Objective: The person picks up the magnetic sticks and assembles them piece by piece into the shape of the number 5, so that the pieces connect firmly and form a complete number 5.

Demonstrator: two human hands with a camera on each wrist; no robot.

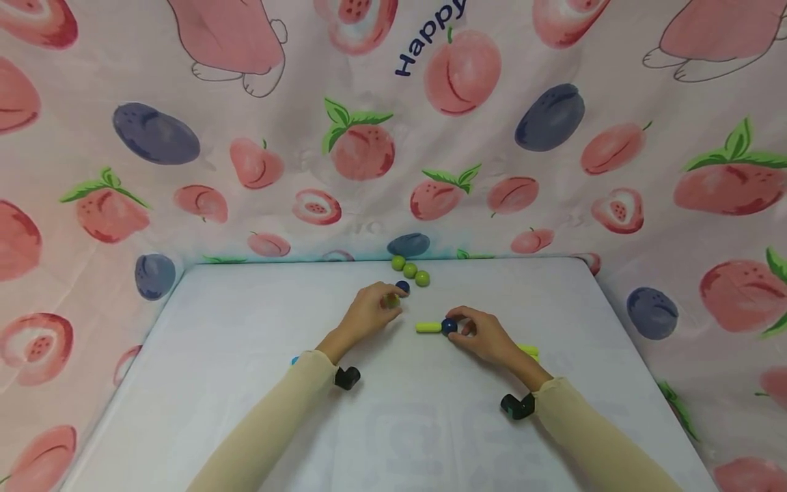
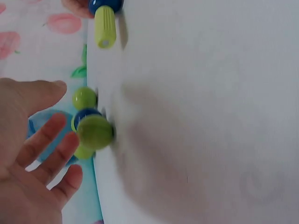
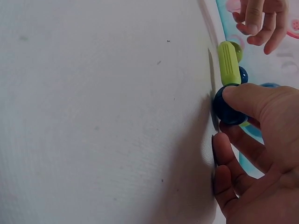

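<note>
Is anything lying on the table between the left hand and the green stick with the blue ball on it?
Nothing visible. Bare table separates the left hand, at a green ball, from the stick, whose blue ball the right hand holds.

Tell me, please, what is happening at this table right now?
A person works with small toy pieces on a white table. The right hand pinches a dark blue ball joined to a ribbed lime-green plastic rod. The left hand reaches at a green ball; three more green balls lie beyond.

2 beige sleeves (image 1: 277, 417), black wrist-mounted cameras (image 1: 346, 377) at cuffs
</note>
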